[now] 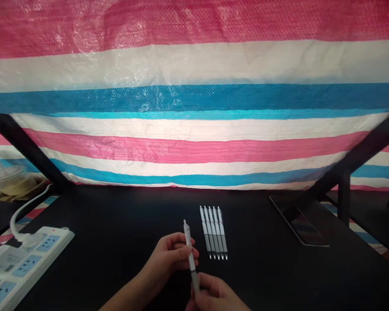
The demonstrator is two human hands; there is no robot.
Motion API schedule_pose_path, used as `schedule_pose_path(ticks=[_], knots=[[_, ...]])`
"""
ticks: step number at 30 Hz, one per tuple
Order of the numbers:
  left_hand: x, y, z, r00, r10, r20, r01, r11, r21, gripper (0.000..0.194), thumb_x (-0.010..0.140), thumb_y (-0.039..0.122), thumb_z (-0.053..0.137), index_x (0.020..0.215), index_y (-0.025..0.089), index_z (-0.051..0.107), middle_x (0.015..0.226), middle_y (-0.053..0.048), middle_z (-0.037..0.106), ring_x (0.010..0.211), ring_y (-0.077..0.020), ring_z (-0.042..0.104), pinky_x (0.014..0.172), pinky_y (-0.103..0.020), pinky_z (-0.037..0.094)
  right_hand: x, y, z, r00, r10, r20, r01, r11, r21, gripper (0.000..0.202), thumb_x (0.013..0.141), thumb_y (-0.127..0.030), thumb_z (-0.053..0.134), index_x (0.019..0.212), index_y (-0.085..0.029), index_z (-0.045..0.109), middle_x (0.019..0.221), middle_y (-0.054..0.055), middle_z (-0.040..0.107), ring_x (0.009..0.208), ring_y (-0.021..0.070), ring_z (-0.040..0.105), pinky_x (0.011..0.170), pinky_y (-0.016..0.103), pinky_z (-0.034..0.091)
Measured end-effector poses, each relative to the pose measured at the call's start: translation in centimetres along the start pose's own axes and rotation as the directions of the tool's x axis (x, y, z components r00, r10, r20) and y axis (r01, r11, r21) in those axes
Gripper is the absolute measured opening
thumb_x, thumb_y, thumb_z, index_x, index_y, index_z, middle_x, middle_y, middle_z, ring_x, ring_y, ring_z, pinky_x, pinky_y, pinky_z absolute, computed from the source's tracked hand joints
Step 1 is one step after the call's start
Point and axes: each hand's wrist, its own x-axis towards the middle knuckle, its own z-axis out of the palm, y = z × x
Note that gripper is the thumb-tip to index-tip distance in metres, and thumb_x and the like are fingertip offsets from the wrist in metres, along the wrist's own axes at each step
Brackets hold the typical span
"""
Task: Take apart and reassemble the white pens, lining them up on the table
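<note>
A white pen with a grey grip [188,242] is held between both hands, tilted with its clicker end up. My left hand [173,255] is closed on the pen's white barrel, thumb and fingers pinching it. Lower down, my right hand [214,293] is closed round the grey grip, and its fingers hide the tip. Just right of the held pen, several matching pens [214,233] lie side by side on the black table [116,220], their tips toward me.
A white power strip [56,259] with a plugged-in cable lies at the left. A phone or tablet [298,222] is at the right. A plastic cup with a straw [8,177] stands far left. Striped sheeting [194,151] and dark bars [29,151] enclose the table.
</note>
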Motion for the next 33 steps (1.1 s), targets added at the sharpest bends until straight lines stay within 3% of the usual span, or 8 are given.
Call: schedule_pose_path(ticks=[4, 7, 15, 19, 22, 27, 30, 33], knots=[[0.08, -0.12, -0.07, 1.000, -0.012, -0.003, 0.012, 1.000, 0.011, 0.027, 0.069, 0.025, 0.082, 0.088, 0.010, 0.070, 0.077, -0.011, 0.074, 0.065, -0.0191, 0.070, 0.062, -0.027, 0.052, -0.17, 0.01, -0.03, 0.997, -0.019, 0.071, 0.015, 0.998, 0.058, 0.048, 0.082, -0.053, 0.067, 0.100, -0.008, 0.061, 0.085, 0.013, 0.074, 0.083, 0.0214, 0.070, 0.080, 0.033, 0.045], [0.15, -0.23, -0.13, 1.000, -0.006, 0.012, 0.005, 1.000, 0.010, 0.026, 0.070, 0.025, 0.081, 0.088, 0.011, 0.070, 0.078, -0.011, 0.074, 0.065, -0.0182, 0.069, 0.061, -0.026, 0.051, -0.08, 0.08, -0.19, 0.997, -0.033, 0.062, 0.032, 0.999, 0.027, 0.041, 0.078, -0.044, 0.076, 0.094, -0.011, 0.059, 0.084, 0.011, 0.074, 0.076, 0.0185, 0.070, 0.075, 0.030, 0.045], [0.24, -0.30, -0.20, 1.000, -0.013, 0.008, 0.013, 1.000, 0.012, 0.027, 0.070, 0.025, 0.081, 0.090, 0.010, 0.070, 0.079, -0.012, 0.075, 0.064, -0.0171, 0.069, 0.061, -0.025, 0.052, -0.14, -0.41, 0.08, 0.999, -0.016, 0.048, 0.016, 1.000, 0.012, 0.039, 0.077, -0.037, 0.079, 0.097, -0.008, 0.062, 0.087, 0.011, 0.072, 0.080, 0.0185, 0.070, 0.078, 0.030, 0.046], [0.15, -0.33, -0.15, 1.000, -0.004, 0.020, 0.004, 1.000, 0.018, 0.025, 0.072, 0.024, 0.080, 0.090, 0.011, 0.070, 0.079, -0.011, 0.075, 0.064, -0.0164, 0.069, 0.060, -0.023, 0.052, -0.11, -0.36, 0.12, 0.998, -0.018, 0.061, 0.013, 0.997, 0.081, 0.042, 0.078, -0.038, 0.077, 0.100, -0.006, 0.062, 0.092, 0.014, 0.071, 0.084, 0.0199, 0.071, 0.082, 0.032, 0.046], [0.06, -0.34, -0.14, 1.000, 0.000, 0.029, -0.001, 1.000, 0.024, 0.023, 0.074, 0.023, 0.078, 0.091, 0.011, 0.070, 0.080, -0.011, 0.075, 0.065, -0.0158, 0.069, 0.061, -0.023, 0.052, 0.00, -0.18, -0.03, 0.998, -0.031, 0.052, 0.028, 0.998, 0.056, 0.033, 0.078, -0.034, 0.078, 0.091, -0.008, 0.061, 0.083, 0.009, 0.070, 0.076, 0.0157, 0.070, 0.075, 0.027, 0.045], [0.11, -0.44, -0.27, 1.000, 0.013, 0.018, -0.013, 0.999, 0.041, 0.023, 0.075, 0.023, 0.077, 0.092, 0.010, 0.069, 0.080, -0.011, 0.075, 0.066, -0.0159, 0.069, 0.061, -0.023, 0.051, -0.02, -0.10, -0.19, 0.998, -0.023, 0.059, 0.018, 0.997, 0.078, 0.036, 0.079, -0.035, 0.077, 0.098, -0.008, 0.062, 0.089, 0.010, 0.071, 0.083, 0.0186, 0.070, 0.082, 0.033, 0.047], [0.19, -0.54, -0.33, 1.000, 0.010, 0.013, -0.011, 0.999, 0.039, 0.024, 0.074, 0.023, 0.078, 0.092, 0.010, 0.069, 0.081, -0.011, 0.075, 0.066, -0.0161, 0.069, 0.061, -0.023, 0.051, 0.00, -0.03, -0.35, 0.999, -0.023, 0.042, 0.021, 0.999, 0.045, 0.033, 0.075, -0.029, 0.080, 0.095, -0.011, 0.061, 0.087, 0.008, 0.071, 0.079, 0.0171, 0.071, 0.077, 0.030, 0.047], [0.25, -0.58, -0.35, 1.000, 0.005, 0.007, -0.005, 0.999, 0.031, 0.025, 0.073, 0.023, 0.079, 0.091, 0.010, 0.069, 0.080, -0.011, 0.075, 0.066, -0.0158, 0.069, 0.060, -0.022, 0.050, 0.13, 0.25, -0.72, 0.998, -0.012, 0.061, 0.006, 0.995, 0.100, 0.040, 0.078, -0.037, 0.077, 0.104, -0.010, 0.062, 0.093, 0.012, 0.073, 0.084, 0.0206, 0.071, 0.079, 0.034, 0.048]])
